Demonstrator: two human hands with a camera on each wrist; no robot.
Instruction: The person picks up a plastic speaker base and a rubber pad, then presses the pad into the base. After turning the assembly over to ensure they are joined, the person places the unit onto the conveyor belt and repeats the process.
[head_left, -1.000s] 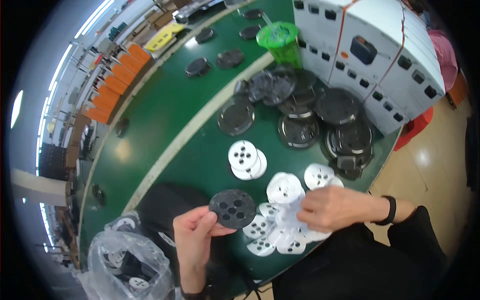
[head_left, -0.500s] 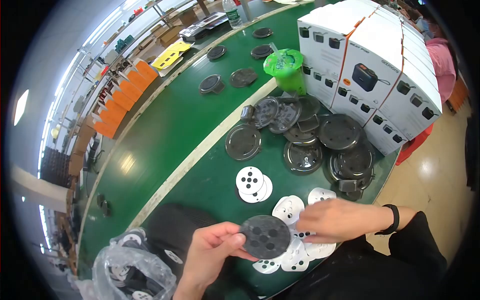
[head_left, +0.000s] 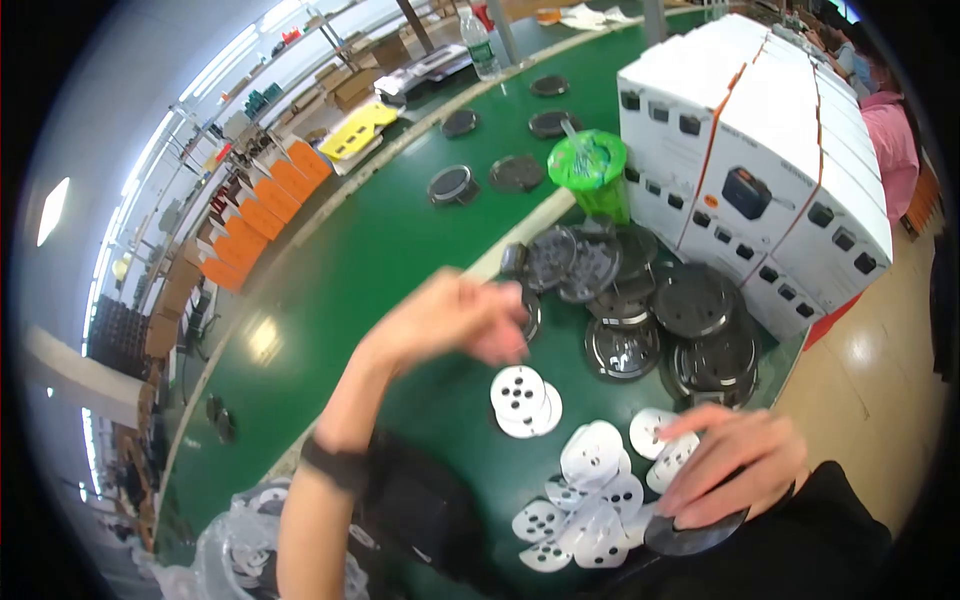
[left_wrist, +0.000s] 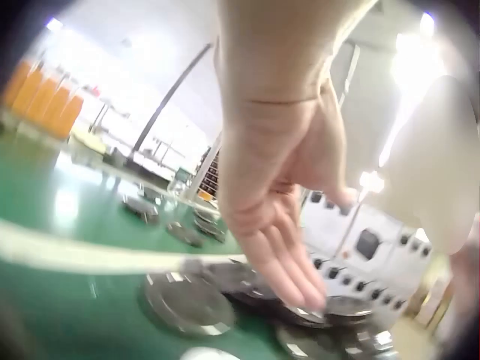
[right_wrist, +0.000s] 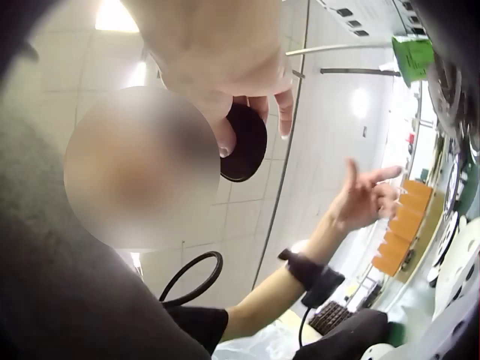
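My right hand (head_left: 745, 465) pinches a black disc (head_left: 695, 535) at the table's near edge; the right wrist view shows the thumb on this dark disc (right_wrist: 246, 146). Fingers extended and nothing in them, my left hand (head_left: 450, 320) is over the table and partly covers a dark round plastic case (head_left: 534, 318). More such cases (head_left: 622, 350) lie heaped to its right. Just below the left hand is a small stack of white discs with holes (head_left: 518, 392). A loose pile of white discs (head_left: 590, 455) spreads left of the right hand.
White printed boxes (head_left: 750, 190) stand at the right edge behind the cases, beside a green cup with a straw (head_left: 590, 180). A clear plastic bag (head_left: 230, 540) sits lower left. Several dark round cases (head_left: 453, 185) lie farther back on the green table (head_left: 350, 290).
The black disc has passed from my left hand to my right hand. My left hand has moved up and forward toward the dark cases; the right has shifted right, away from the white pile.
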